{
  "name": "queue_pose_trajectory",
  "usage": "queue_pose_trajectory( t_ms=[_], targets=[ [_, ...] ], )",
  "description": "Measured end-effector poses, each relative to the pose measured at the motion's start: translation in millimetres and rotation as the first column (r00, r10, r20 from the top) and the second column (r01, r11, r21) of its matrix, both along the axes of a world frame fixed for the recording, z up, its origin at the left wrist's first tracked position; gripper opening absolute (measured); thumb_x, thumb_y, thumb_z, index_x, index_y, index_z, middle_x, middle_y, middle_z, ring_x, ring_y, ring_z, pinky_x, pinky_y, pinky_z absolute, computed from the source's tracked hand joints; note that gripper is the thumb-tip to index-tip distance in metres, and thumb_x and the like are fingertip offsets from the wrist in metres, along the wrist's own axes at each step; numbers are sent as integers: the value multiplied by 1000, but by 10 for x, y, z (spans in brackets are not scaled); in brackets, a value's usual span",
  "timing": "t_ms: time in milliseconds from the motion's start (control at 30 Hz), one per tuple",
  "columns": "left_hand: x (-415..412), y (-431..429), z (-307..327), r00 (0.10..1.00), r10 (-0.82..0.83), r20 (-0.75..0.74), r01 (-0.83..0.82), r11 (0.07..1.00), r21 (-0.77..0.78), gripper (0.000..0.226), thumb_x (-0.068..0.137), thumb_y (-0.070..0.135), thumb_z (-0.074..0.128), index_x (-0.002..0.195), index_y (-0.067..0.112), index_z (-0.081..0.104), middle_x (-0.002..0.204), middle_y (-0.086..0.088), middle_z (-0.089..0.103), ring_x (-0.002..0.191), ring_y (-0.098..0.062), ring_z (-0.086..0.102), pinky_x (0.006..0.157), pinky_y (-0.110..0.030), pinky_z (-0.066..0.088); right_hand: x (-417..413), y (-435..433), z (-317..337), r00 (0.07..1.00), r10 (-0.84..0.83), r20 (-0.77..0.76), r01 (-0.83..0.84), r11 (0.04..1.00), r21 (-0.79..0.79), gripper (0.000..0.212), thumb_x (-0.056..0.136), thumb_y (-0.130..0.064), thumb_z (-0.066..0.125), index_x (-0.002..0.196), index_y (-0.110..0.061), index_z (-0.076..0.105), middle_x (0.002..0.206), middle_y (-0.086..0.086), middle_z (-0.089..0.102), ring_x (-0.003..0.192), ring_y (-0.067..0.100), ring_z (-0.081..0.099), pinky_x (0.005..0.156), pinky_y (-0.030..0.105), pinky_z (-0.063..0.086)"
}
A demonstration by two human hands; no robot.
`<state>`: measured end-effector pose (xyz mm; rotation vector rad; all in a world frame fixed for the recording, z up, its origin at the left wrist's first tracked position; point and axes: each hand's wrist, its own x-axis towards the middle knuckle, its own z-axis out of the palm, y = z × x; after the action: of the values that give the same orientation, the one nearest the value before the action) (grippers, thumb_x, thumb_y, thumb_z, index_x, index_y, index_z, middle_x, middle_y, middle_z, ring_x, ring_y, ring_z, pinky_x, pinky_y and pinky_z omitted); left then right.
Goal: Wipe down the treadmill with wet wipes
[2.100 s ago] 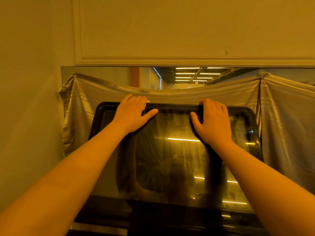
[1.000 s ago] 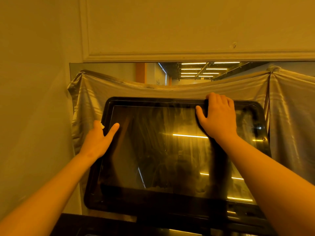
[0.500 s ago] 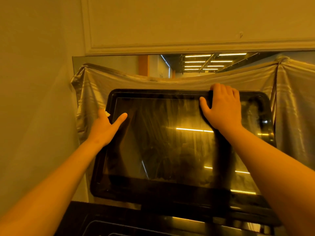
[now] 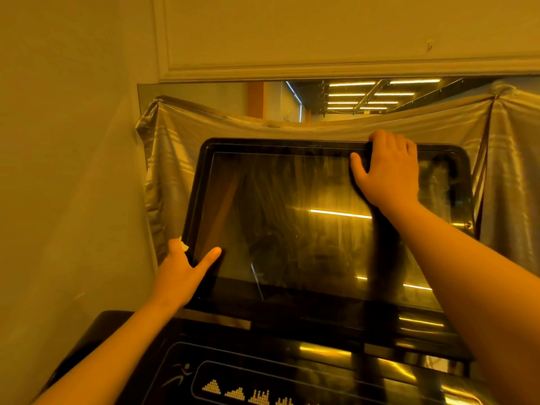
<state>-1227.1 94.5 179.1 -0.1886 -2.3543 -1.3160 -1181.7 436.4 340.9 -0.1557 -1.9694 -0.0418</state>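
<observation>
The treadmill's dark glossy screen [image 4: 292,223] stands tilted in front of me, streaked with smears. My left hand [image 4: 181,276] is at the lower part of the screen's left frame. Its thumb lies on the glass and its fingers wrap behind the edge. A small white corner of the wet wipe [image 4: 183,245] sticks out above those fingers. My right hand [image 4: 385,173] holds the screen's top edge right of centre, fingers curled over the rim and palm on the glass.
Below the screen lies the treadmill's black console panel [image 4: 263,375] with printed programme symbols. A grey cloth [image 4: 511,171] hangs behind the screen over a mirror [image 4: 350,97]. A wall [image 4: 73,171] stands close on the left.
My left hand has slid with the wipe from the top edge to the left frame and down it. My right hand stays on the top edge. My view has tilted down.
</observation>
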Motion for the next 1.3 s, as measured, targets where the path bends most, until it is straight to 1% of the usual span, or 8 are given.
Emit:
queue_pose_trajectory(
  t_ms=[267, 367, 567, 733, 867, 967, 1100, 1300],
  targets=[
    [237, -13, -305, 997, 55, 60, -57, 998, 36, 87, 74, 68, 53, 131, 4, 37, 92, -3, 54, 79, -21, 58, 60, -29, 43, -4, 10, -5, 1000, -7, 3, 7, 1000, 2, 42, 96, -43, 45, 110, -4, 52, 104, 16, 58, 105, 34, 53, 101, 45, 34],
    [357, -58, -379, 994, 90, 65, -89, 996, -4, 78, 68, 73, 48, 113, 10, 43, 99, 2, 47, 111, -28, 49, 89, -38, 45, -1, 16, -13, 1000, -3, -4, 4, 1000, 8, 42, 96, -43, 45, 110, -4, 52, 103, 17, 58, 104, 35, 53, 102, 46, 34],
    [550, -10, -616, 982, 153, 114, -133, 977, -167, 77, 74, 75, 31, 97, 4, 47, 64, 3, 54, 109, -22, 58, 122, -42, 7, 18, 12, -17, 1000, -3, -5, 3, 1000, 13, 41, 96, -41, 46, 110, -2, 51, 103, 20, 57, 104, 37, 52, 101, 48, 34],
    [542, 29, -683, 973, 159, 165, -136, 980, -142, 74, 81, 69, 25, 96, 2, 51, 87, 6, 60, 136, -16, 41, 122, -36, -3, 30, -3, -12, 1000, 2, -6, -2, 1000, 16, 41, 97, -40, 46, 110, -1, 51, 103, 21, 57, 105, 38, 52, 102, 48, 33],
    [614, 107, -713, 967, 200, 160, -182, 976, -124, 74, 86, 69, 22, 102, 5, 55, 103, -1, 65, 131, -18, 46, 123, -38, 5, 61, -13, -13, 1000, 11, -3, -11, 1000, 16, 42, 97, -39, 46, 111, 0, 50, 104, 22, 56, 105, 39, 51, 102, 48, 32],
    [667, 110, -660, 968, 181, 172, -191, 981, 45, 49, 101, 45, 38, 102, -2, 55, 86, 2, 59, 126, -26, 46, 120, -44, 16, 98, -22, 0, 1000, -9, 18, 8, 1000, 28, 42, 97, -38, 45, 113, 1, 50, 107, 24, 55, 108, 40, 50, 103, 48, 31],
    [588, 30, -733, 964, 152, 220, -210, 939, 271, 31, 103, 25, 37, 114, 3, 57, 126, -16, 56, 136, -32, 35, 114, -51, 26, 117, -54, 0, 992, -63, 108, 61, 998, 26, 51, 97, -39, 35, 122, 3, 47, 120, 27, 52, 118, 42, 45, 109, 51, 28],
    [534, 1, -794, 964, 187, 187, -241, 913, 329, 34, 102, 16, 33, 90, 2, 62, 103, -9, 58, 114, -32, 50, 94, -45, 40, 237, -413, -505, 981, 6, 196, 3, 999, -46, 57, 100, -28, 44, 148, -1, 29, 158, 22, 18, 147, 36, 11, 120, 46, 8]
  ],
)
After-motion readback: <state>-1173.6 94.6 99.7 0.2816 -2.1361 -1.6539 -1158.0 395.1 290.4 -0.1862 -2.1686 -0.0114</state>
